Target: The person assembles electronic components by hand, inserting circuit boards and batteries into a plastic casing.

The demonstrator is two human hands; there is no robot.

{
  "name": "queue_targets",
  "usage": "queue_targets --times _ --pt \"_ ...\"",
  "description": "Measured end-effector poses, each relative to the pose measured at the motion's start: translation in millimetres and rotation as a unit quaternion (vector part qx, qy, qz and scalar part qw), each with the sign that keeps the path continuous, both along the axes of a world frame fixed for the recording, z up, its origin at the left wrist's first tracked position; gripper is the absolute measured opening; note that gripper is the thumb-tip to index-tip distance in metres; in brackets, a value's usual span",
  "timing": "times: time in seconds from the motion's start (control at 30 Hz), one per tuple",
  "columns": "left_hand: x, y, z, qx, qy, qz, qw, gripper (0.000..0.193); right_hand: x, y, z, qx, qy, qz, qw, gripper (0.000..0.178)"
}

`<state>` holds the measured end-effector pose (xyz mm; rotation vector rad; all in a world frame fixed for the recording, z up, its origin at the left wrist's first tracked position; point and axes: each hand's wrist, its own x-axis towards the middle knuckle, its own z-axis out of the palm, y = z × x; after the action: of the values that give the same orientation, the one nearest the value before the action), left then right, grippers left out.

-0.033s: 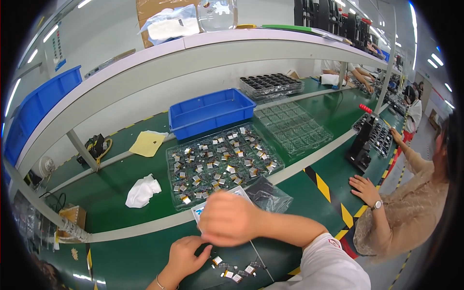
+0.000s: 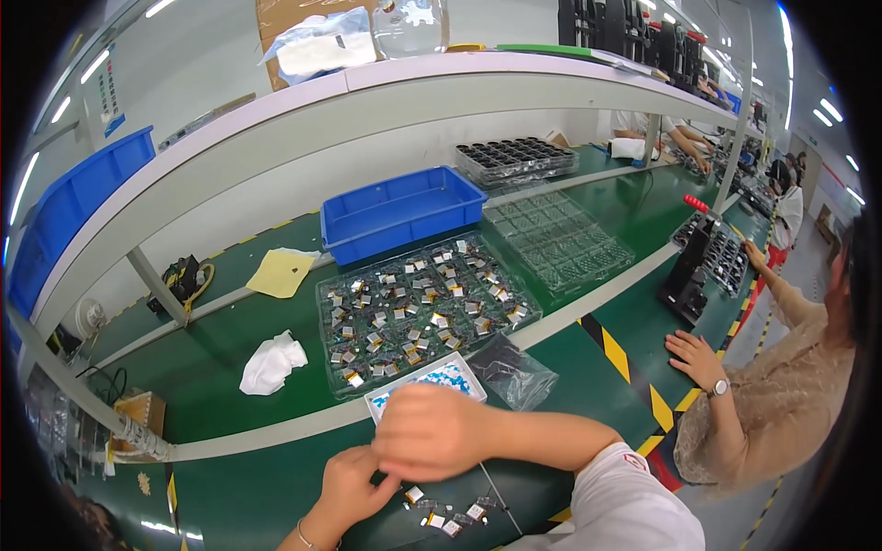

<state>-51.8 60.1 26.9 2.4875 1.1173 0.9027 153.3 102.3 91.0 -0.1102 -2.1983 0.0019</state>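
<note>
My left hand (image 2: 349,489) and my right hand (image 2: 432,432) meet over the near bench with their fingers pinched together. Whatever sits between the fingertips is hidden by the right hand, so I cannot make it out. Just behind the right hand lies a shallow white box (image 2: 478,389) of small blue and white pieces, partly covered by it. Several small silver battery cells (image 2: 451,528) with yellowish ends lie loose on the green mat, right of the left hand. Beyond the box, a clear compartment tray (image 2: 323,306) is filled with many similar cells.
A blue bin (image 2: 404,219) stands behind the tray, with clear empty trays (image 2: 560,241) to its right. A white cloth (image 2: 273,363) and a yellow sheet (image 2: 280,274) lie left. A clear plastic bag (image 2: 514,372) touches the box. At right, a person sits by a black press (image 2: 687,275).
My right hand has dropped slightly and moved a little left toward the left hand, uncovering more of the white box and its blue pieces.
</note>
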Motion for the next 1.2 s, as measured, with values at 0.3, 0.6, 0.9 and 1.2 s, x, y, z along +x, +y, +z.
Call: queue_targets --times 0.3,0.6,0.9,1.2 --pt "21 55 13 -0.082 -0.082 0.081 0.99 0.014 37 32 -21 -0.143 0.058 -0.149 0.977 0.01" --pt "-20 74 -5 -0.158 -0.107 0.1 0.977 0.011 63 41 -63 -0.35 -0.166 -0.192 0.902 0.01" --pt "-24 49 1 -0.226 0.072 0.049 0.97 0.01 18 -2 -98 -0.323 -0.279 -0.127 0.895 0.013" --pt "1 30 -6 -0.28 0.259 -0.024 0.924 0.016 38 10 -75 -0.354 -0.272 -0.147 0.883 0.013"
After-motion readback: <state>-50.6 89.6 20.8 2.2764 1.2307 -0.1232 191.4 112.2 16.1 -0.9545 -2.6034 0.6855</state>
